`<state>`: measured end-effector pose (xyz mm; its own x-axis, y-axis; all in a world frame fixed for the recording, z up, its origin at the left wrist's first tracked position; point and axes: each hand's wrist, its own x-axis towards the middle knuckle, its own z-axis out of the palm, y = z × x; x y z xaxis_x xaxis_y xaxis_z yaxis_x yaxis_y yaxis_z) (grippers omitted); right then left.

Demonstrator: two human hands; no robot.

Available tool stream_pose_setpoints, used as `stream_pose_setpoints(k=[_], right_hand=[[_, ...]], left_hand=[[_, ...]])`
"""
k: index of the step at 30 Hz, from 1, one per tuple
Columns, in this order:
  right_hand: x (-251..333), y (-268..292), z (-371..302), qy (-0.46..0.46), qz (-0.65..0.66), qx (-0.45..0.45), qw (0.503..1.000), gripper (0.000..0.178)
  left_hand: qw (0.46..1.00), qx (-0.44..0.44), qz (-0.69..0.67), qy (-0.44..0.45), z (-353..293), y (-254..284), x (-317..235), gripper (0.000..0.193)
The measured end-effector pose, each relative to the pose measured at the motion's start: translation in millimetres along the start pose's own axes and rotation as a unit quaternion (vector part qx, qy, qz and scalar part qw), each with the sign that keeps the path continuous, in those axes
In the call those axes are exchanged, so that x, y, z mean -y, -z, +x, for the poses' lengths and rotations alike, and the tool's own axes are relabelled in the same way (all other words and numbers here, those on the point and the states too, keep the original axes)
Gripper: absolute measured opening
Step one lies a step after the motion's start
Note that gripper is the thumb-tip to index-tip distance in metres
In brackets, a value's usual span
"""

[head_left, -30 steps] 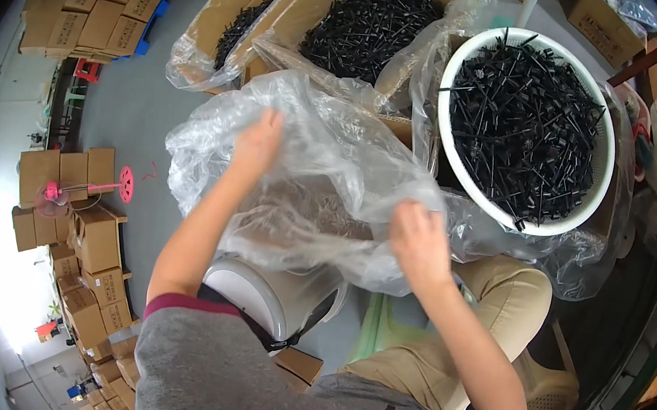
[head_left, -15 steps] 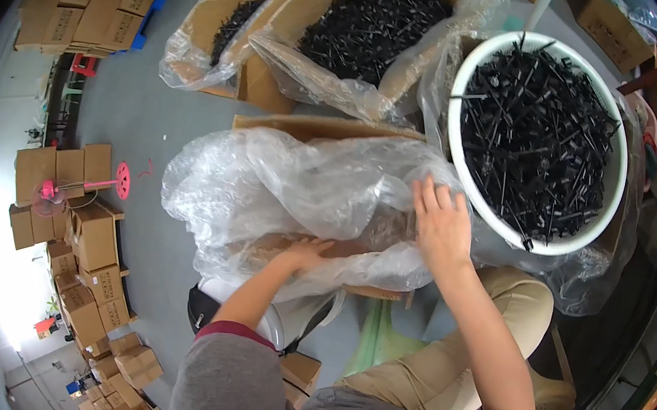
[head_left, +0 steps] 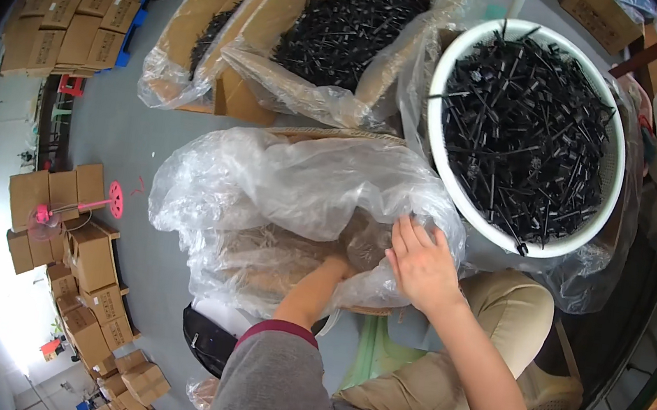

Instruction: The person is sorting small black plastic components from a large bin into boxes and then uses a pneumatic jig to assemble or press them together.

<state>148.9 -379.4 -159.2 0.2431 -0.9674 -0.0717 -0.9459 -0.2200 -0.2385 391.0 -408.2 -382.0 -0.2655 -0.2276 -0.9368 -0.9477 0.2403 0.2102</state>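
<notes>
I have the bag [head_left: 291, 175] lying loose in the box [head_left: 330, 133], its clear film spilling over the box's left end and puffing up along the far side. The film drapes across the rim, so I take it to serve as a lining, slack enough to follow the walls.

I set the right hand [head_left: 425, 272] at the box's right end, on the bag's edge, fingers slightly parted and laid over the film. That probably steadies the mouth and leaves a gap to work through; I cannot tell whether this grip pinches any film. The left hand [head_left: 339, 269] comes over the box's near side and reaches down into the opening. Its fingertips are hidden, so I cannot tell whether that grip is wide, narrow or holding something. With one hand outside and one inside, I judge the thin film is less likely to slide away.

Right of the box stands the white basket [head_left: 436, 128], heaped with black parts [head_left: 528, 140], easily within reach. Beyond the box, the big carton [head_left: 289, 1] and the small carton [head_left: 186, 29] hold dark pieces too, with film folded over their rims, presumably for the same lining purpose.
</notes>
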Motion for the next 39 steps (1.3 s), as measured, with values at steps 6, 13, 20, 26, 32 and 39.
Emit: stream_pose_setpoints(k=[6, 13, 20, 26, 32, 39], right_hand=[[-23, -4, 14, -0.026, -0.095, 0.006, 0.995, 0.06], [-43, 5, 90, -0.045, -0.176, -0.037, 0.983, 0.073], [-33, 14, 103, -0.038, -0.037, -0.008, 0.999, 0.069], [-49, -9, 102, 0.029, 0.038, -0.089, 0.995, 0.046], [-36, -9, 112, -0.209, 0.379, 0.096, 0.896, 0.049], [-22, -14, 85, -0.22, 0.45, -0.106, 0.859, 0.046]], left_hand=[[0.983, -0.171, -0.063, -0.018, -67, 98, -20, 0.055], [0.814, -0.528, 0.241, -0.008, -181, 257, 54, 0.067], [0.909, -0.332, 0.235, 0.086, -113, 288, 52, 0.038], [0.894, -0.412, 0.15, -0.093, -147, 241, 37, 0.048], [0.904, -0.362, -0.209, -0.095, -164, 285, 99, 0.063], [0.869, -0.409, 0.006, 0.28, -148, 320, 183, 0.084]])
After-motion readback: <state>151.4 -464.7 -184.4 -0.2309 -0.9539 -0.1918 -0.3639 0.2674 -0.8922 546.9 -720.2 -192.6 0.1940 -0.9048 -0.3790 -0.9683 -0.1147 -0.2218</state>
